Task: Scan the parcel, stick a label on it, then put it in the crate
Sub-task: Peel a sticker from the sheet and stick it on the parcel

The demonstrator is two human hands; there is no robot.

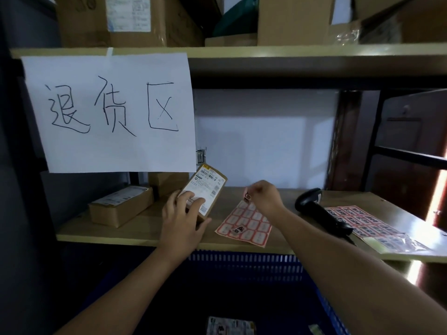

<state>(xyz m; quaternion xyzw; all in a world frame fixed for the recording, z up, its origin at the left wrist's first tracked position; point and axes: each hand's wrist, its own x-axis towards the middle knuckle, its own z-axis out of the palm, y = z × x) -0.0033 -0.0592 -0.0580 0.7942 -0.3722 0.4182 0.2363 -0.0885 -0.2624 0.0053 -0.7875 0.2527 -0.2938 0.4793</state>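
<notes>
- Two hands work at centre frame: left hand (183,215) holds the parcel (203,191), right hand (264,193) pinches a label (247,196).
- Scanner (319,209) lies right of the sticker sheet (245,222); blue crate (266,267) is below.

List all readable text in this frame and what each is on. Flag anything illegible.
"退货区": handwritten on the white paper sign taped to the shelf edge.
Shipping label on the parcel in the left hand: barcode and print, too small to read.
Sticker pinched in the right hand: blurred.
Red label sheets: blurred.
Upper box labels: illegible.
</notes>
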